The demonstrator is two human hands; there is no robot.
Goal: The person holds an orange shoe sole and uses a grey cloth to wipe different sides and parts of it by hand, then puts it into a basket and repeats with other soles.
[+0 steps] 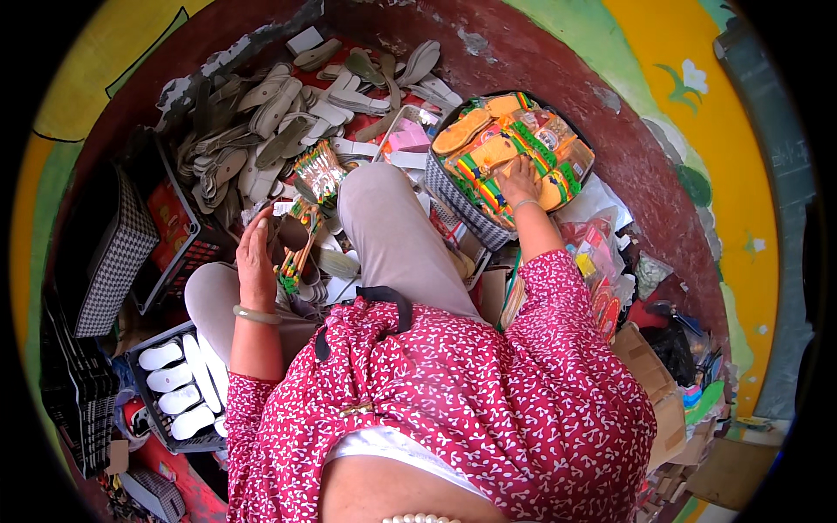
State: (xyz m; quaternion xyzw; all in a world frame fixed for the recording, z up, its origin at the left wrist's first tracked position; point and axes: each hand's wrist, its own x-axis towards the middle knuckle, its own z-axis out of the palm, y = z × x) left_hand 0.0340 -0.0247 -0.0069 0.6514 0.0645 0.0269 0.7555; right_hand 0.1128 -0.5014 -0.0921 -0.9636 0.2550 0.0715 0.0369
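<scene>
White insoles (179,388) lie sorted in a crate at far left. Her left hand (255,253) hovers with loosely spread fingers, gripping nothing, beside a bundle of striped straps (295,261) on her lap. Her right hand (520,181) presses flat, fingers open, on orange soles (488,152) stacked in a basket (453,196) within reach.

The floor (610,113) is dark red-brown concrete, worn and chipped to grey in patches at the far side. A wall (741,174) painted yellow with green shapes and a small white flower curves around the far right, and a yellow and green painted band (78,96) runs along the far left. Bright, even daylight falls over the whole space.
</scene>
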